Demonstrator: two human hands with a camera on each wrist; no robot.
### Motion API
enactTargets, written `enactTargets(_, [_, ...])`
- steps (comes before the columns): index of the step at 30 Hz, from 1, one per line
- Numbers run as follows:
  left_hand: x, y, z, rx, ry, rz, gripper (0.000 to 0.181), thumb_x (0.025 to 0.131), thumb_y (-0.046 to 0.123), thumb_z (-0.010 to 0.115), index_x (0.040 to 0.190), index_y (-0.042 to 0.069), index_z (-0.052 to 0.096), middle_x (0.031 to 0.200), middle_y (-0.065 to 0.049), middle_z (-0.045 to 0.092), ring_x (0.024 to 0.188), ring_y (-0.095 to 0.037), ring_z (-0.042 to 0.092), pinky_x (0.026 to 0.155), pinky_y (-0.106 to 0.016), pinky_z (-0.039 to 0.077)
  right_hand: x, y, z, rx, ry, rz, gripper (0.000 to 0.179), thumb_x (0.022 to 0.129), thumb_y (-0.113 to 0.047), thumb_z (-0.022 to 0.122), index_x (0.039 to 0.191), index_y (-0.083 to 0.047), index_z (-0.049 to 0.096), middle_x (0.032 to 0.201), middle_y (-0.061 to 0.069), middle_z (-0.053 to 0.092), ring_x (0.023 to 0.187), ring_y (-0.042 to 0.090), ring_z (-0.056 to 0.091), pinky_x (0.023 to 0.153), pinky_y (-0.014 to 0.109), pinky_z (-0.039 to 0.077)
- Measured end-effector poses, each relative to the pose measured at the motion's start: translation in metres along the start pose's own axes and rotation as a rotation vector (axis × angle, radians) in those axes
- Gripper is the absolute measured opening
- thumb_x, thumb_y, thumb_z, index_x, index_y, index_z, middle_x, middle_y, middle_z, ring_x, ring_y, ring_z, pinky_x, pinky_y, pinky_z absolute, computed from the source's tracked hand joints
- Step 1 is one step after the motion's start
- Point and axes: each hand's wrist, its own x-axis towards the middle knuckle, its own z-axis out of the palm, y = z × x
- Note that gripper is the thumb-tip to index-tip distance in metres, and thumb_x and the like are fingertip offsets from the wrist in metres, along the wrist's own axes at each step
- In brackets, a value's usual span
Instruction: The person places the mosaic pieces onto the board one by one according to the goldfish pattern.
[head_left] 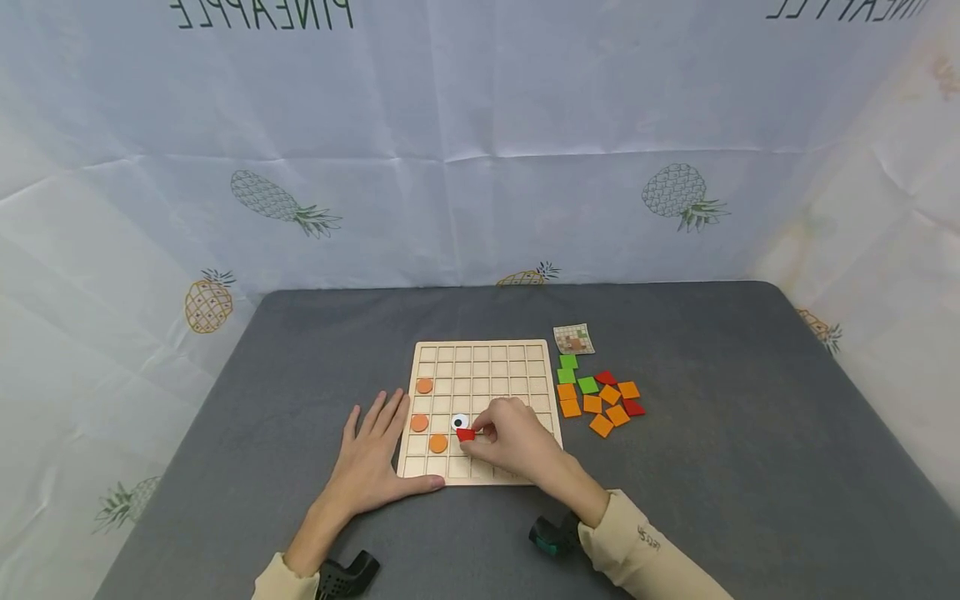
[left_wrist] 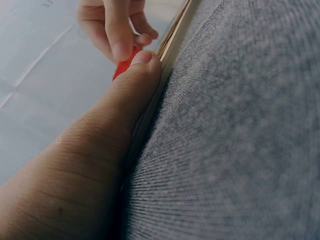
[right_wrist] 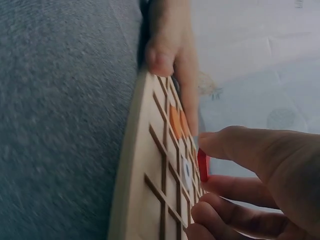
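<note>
My right hand (head_left: 517,437) pinches a small red tile (head_left: 466,434) between thumb and fingertips, over the lower middle of a wooden grid board (head_left: 483,367). In the right wrist view, the red tile (right_wrist: 203,165) is held edge-on just above the grid. Right beside it lies a white eye disc (head_left: 460,422) with a black pupil. Orange discs (head_left: 438,443) sit in cells on the board's left side. Along the left edge my left hand (head_left: 367,467) rests with straight, spread fingers, its thumb (left_wrist: 145,65) against the board's near edge.
To the board's right lie several loose tiles: green (head_left: 566,376), orange (head_left: 601,425) and red (head_left: 633,408). A small printed grid card (head_left: 573,339) lies behind them. The grey tabletop (head_left: 712,433) meets a pineapple-print cloth (head_left: 450,217) at the back.
</note>
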Motion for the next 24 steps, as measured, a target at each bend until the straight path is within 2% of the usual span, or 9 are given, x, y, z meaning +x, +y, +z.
enactTargets(5, [0.0,0.0,-0.001,0.004,-0.004,0.001,0.13,0.067,0.087,0.068,0.165,0.014,0.023,0.17,-0.012,0.029,0.157,-0.037,0.024,0.123,-0.066,0.01,0.001,-0.003,0.007,-0.029,-0.005,0.015,0.014,0.083,-0.018,0.083,0.081,-0.005,0.08,0.06,-0.007,0.046,0.053,0.003,0.035,0.048,0.016,0.023])
enactTargets(11, [0.0,0.001,-0.003,0.003,-0.024,-0.013,0.13,0.067,0.085,0.07,0.165,0.015,0.022,0.17,-0.011,0.027,0.158,-0.036,0.022,0.124,-0.065,0.008,0.001,-0.007,0.01,-0.044,-0.009,0.021,0.015,0.083,-0.019,0.083,0.078,-0.006,0.077,0.06,-0.009,0.034,0.051,0.003,0.029,0.048,0.018,0.018])
enactTargets(24, [0.0,0.001,-0.001,-0.006,-0.016,-0.011,0.13,0.067,0.088,0.067,0.165,0.014,0.023,0.17,-0.012,0.028,0.157,-0.038,0.024,0.123,-0.066,0.01,0.001,-0.005,0.016,-0.082,0.012,0.03,0.014,0.082,-0.018,0.084,0.076,-0.007,0.077,0.06,-0.01,0.031,0.051,0.003,0.026,0.048,0.019,0.017])
